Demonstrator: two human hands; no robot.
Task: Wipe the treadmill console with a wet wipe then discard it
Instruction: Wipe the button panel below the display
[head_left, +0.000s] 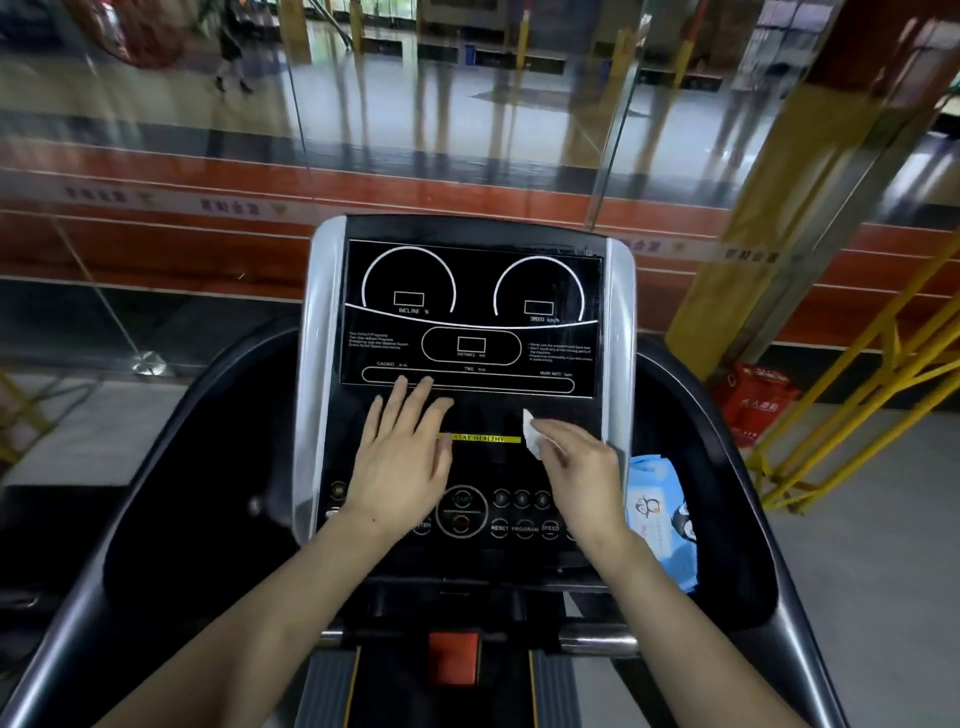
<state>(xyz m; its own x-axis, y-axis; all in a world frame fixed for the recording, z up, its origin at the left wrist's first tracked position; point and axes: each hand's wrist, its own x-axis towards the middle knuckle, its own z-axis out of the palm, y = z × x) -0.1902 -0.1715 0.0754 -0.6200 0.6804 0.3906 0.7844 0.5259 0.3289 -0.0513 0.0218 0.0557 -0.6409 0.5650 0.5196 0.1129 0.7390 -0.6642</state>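
Beyond the glass wall lay a glossy hall floor, while on the treadmill console (470, 322) we spread our open left hand (402, 452) flat, seemingly to brace, and our right hand (579, 467) pinched the wet wipe (532, 435) near its right edge, beside the blue wipes pack (657, 499).

Black treadmill console (470, 317), silver side trim, tilted up, display unlit. White wet wipe (532, 435) crumpled, pressed on lower-right panel beside yellow strip.
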